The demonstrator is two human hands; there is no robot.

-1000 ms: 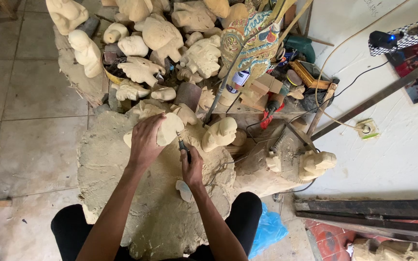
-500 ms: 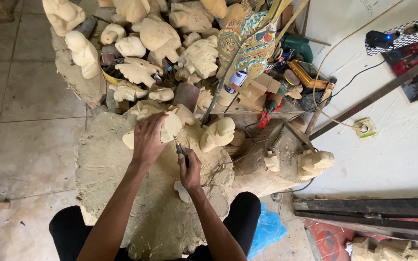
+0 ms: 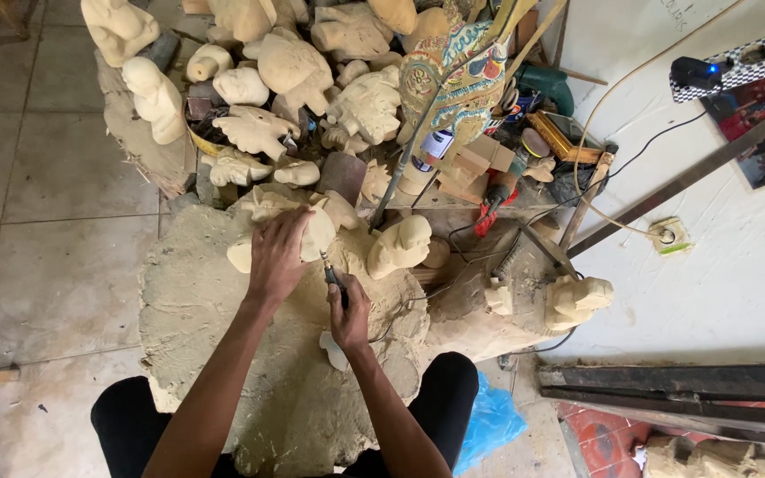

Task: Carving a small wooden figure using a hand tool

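At frame centre my left hand (image 3: 276, 257) presses flat on the pale wooden carving (image 3: 298, 226); my right hand (image 3: 349, 314) holds a tight grip on the rotary tool (image 3: 333, 276), pointing toward upper left.

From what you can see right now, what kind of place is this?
Most likely a wood-carving workshop. The left hand steadies a pale carving while the right hand works it with a small tool. Many unfinished carved figures are piled beyond, and a dusty cloth covers the lap.
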